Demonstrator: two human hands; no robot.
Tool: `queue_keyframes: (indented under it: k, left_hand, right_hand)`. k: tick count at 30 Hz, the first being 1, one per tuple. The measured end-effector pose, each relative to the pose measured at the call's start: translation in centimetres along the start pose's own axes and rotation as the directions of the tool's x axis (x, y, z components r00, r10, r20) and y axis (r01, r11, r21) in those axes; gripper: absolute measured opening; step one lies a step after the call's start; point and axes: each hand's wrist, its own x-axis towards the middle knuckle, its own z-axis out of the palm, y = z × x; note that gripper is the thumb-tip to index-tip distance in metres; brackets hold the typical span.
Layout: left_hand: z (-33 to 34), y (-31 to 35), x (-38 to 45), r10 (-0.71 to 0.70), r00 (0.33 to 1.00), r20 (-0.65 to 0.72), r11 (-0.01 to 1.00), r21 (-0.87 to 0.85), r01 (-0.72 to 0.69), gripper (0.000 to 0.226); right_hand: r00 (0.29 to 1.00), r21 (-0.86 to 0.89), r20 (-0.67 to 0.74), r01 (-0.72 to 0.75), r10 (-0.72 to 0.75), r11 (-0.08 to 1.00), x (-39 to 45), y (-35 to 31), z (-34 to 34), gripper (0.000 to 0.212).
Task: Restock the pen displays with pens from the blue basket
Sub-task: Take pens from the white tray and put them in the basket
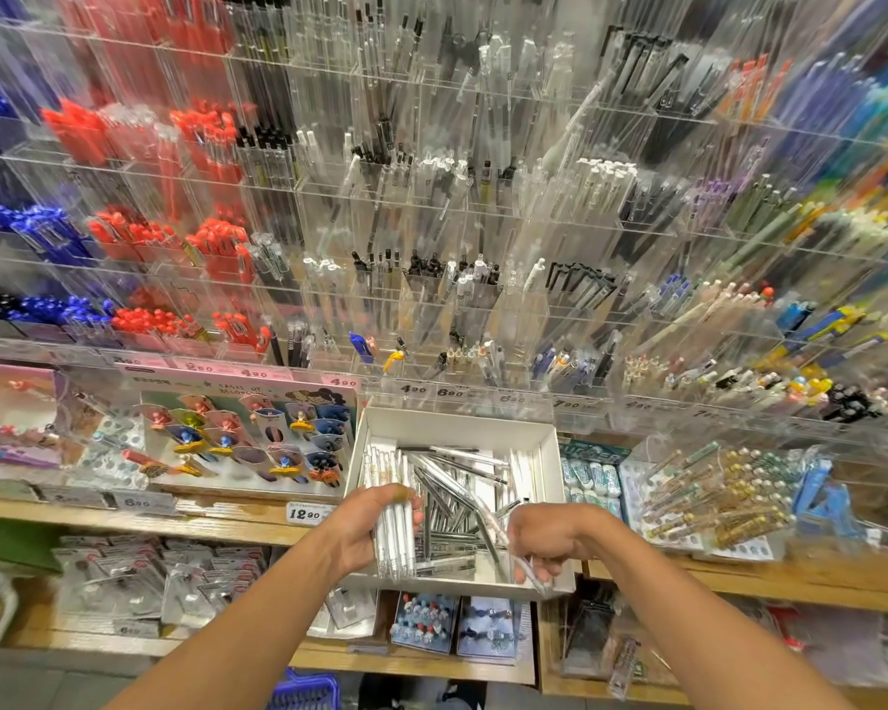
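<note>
A white cardboard box [549,443] sits on the wooden shelf edge, filled with several loose white and clear pens [452,499]. My left hand [367,530] grips a bundle of white pens [393,540] held upright at the box's left front. At the right front corner of the box, my right hand [544,543] pinches one or two white pens [531,571]. Above the box rises a wall of clear acrylic pen displays [431,279] holding red, blue, black and white pens. A corner of the blue basket [306,691] shows on the floor at the bottom.
Price labels [303,514] run along the shelf edges. A display of character pens [257,443] stands left of the box, erasers and decorated pens [713,499] to its right. Packaged goods fill the lower shelf [139,586].
</note>
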Motion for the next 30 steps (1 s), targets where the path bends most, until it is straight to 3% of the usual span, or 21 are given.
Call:
queue_keyframes:
  k: [4,8,13,18,23,26,30]
  left_hand:
    - [-0.1,-0.1,-0.7,0.033,0.999,-0.026,0.999,-0.028,-0.033,0.025]
    - [-0.6,-0.4,-1.7,0.085,0.993,-0.081,0.996,-0.01,-0.086,0.018]
    - [-1.3,-1.2,-4.1,0.146,0.977,-0.156,0.986,-0.056,-0.156,0.011]
    - [-2.5,-4.0,-7.0,0.194,0.937,-0.292,0.954,-0.164,-0.249,0.015]
    - [-3.6,-9.8,-10.9,0.194,0.893,-0.407,0.877,-0.336,-0.344,0.017]
    - [-3.9,-14.3,-12.8,0.154,0.833,-0.532,0.836,-0.38,-0.397,0.02]
    - [-4.6,-20.3,-15.3,0.076,0.78,-0.621,0.767,-0.463,-0.444,0.01]
  right_hand:
    - [0.982,0.256,-0.168,0.125,-0.084,0.958,0.7,0.2,1.4,0.012]
    - [0.934,0.242,-0.334,0.218,-0.13,0.945,1.4,0.1,2.8,0.04]
    - [0.856,0.251,-0.469,0.363,-0.215,0.897,2.4,-1.2,4.1,0.041]
    - [0.854,0.302,-0.404,0.462,-0.328,0.834,2.9,-4.0,5.8,0.018]
    - [0.823,0.085,-0.318,0.518,-0.47,0.851,2.8,-5.7,8.2,0.03]
    - [0.822,-0.038,-0.208,0.534,-0.529,0.845,2.4,-5.8,10.7,0.026]
    - [0.84,-0.047,-0.067,0.537,-0.539,0.842,3.1,-5.7,15.2,0.03]
